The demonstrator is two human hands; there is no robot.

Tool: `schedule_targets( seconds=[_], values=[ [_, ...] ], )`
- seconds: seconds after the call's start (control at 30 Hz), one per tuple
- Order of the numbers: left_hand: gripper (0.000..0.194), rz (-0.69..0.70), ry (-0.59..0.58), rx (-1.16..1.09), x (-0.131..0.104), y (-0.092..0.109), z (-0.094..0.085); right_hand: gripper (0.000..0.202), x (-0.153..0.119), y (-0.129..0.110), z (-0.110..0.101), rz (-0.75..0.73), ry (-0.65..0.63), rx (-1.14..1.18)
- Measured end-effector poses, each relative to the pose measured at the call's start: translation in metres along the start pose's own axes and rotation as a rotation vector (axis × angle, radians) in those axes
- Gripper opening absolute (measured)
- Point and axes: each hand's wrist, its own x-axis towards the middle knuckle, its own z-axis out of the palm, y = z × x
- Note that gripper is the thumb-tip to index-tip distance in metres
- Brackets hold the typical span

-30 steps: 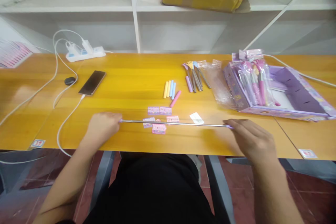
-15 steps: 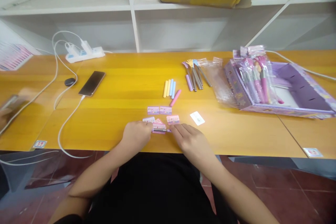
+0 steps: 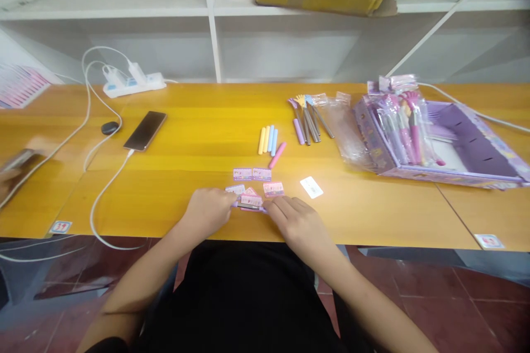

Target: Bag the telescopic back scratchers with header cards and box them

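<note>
Head view: the left hand [image 3: 211,209] is closed with its fingers pinching one lilac end of a short metal rod [image 3: 247,206], and the right hand [image 3: 298,222] has its fingers closed on the other lilac end. The rod lies level between them, low over the small printed cards [image 3: 250,198] near the front edge of the table [image 3: 199,146]. It looks light, stiff and rather slick, with pale rings near its right end that suggest nested sections; the coloured ends seem the surest places to hold, though the fingers cover too much of them to judge their shape fairly. The cards are flat, thin and probably easy to bend. From the rod, a white card [image 3: 311,187] lies between two and three o'clock, smooth tubes [image 3: 268,140] in yellow, blue and pink towards half past twelve, and slim metal back scratchers [image 3: 309,121] at one o'clock, beside a limp clear bag [image 3: 350,135]. Past two o'clock sits a purple cardboard tray [image 3: 459,176], straight-sided, bearing wrapped scratchers [image 3: 408,127], and at ten a glossy phone [image 3: 146,130]
</note>
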Motion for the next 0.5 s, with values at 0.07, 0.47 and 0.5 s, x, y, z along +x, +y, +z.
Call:
schedule_targets(
  seconds=[0.07, 0.47, 0.5],
  values=[
    [0.036, -0.005, -0.012, 0.034, -0.001, -0.007, -0.005, 0.022, 0.001, 0.002, 0.001, 0.003, -0.012, -0.024],
    [0.028, -0.377, 0.250, 0.209, -0.090, -0.207, -0.021, 0.037, -0.120, 0.177, -0.052, -0.052, 0.184, -0.197],
    [0.028, -0.367, 0.256, 0.189, -0.094, -0.211, -0.017, 0.037, -0.126, 0.178, -0.055, -0.050, 0.186, -0.199]
  ],
)
